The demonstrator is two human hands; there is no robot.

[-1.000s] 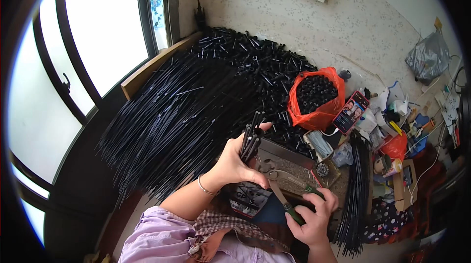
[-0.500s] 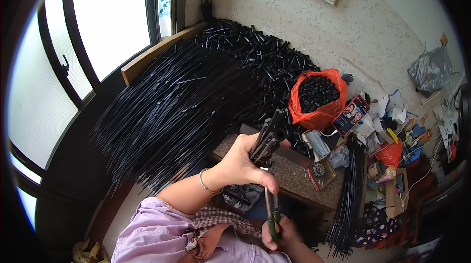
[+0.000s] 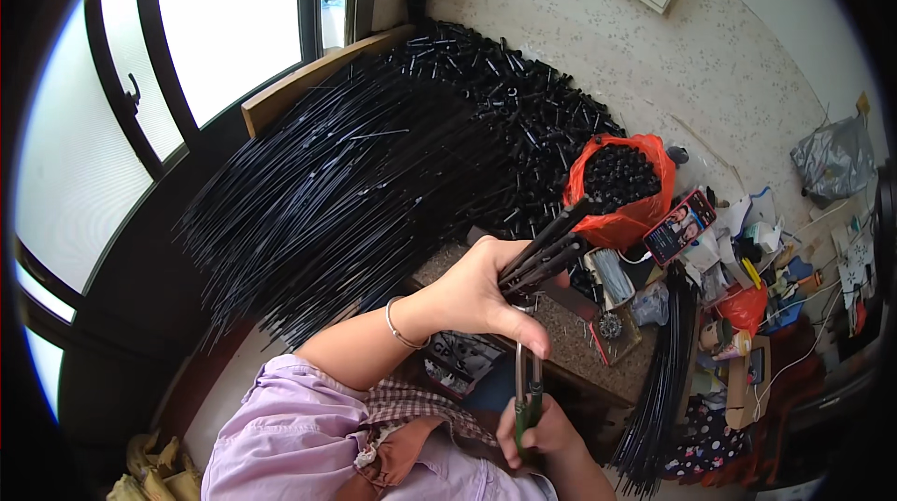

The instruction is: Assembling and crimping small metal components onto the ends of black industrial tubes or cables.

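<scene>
Home workshop: heaped black rods (image 3: 346, 193).

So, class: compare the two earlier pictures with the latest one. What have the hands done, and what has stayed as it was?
The right hand with the green-handled pliers drew back from the work block toward the body, its tips now pointing up below the left hand. The left hand kept its grip on the bundle of black rods, which tilted from near upright to slanting up and right. The big rod pile and the red bag lie as before.

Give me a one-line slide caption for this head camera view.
Left hand grips a bundle of black rods while right hand holds green-handled pliers beneath it.
</scene>
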